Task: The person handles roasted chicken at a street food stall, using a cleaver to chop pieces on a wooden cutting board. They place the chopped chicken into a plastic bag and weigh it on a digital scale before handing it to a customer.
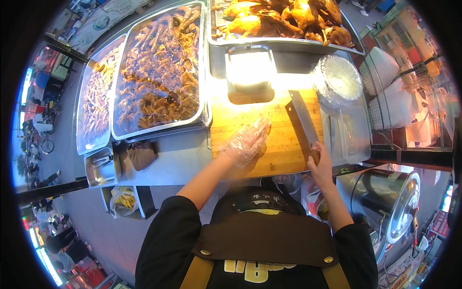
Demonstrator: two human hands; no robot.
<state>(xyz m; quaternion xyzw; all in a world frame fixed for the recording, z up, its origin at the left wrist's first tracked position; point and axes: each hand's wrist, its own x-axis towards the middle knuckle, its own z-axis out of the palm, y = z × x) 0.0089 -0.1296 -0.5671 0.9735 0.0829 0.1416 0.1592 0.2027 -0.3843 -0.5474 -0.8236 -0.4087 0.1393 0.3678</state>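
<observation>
My left hand [249,142], in a clear plastic glove, is over the wooden cutting board [231,123]. Its fingers point away from me and to the right; the glove's glare and folds hide whether they grip anything. In my bare right hand [320,164] is the wooden handle of a cleaver [304,117]. The cleaver's long blade slants up and left above the board's right side, casting a shadow on the wood. At the board's far edge sits a small metal tray [251,67], its contents washed out by glare.
Left stand trays of cooked poultry necks [162,68] and smaller meat pieces [99,97]. Whole roasted birds [281,20] fill a far tray. Right are a plastic-wrapped round stack [337,81] and clear containers [352,133]. A steel pot [375,198] stands beside me; a small steel pan [101,168] holds tongs.
</observation>
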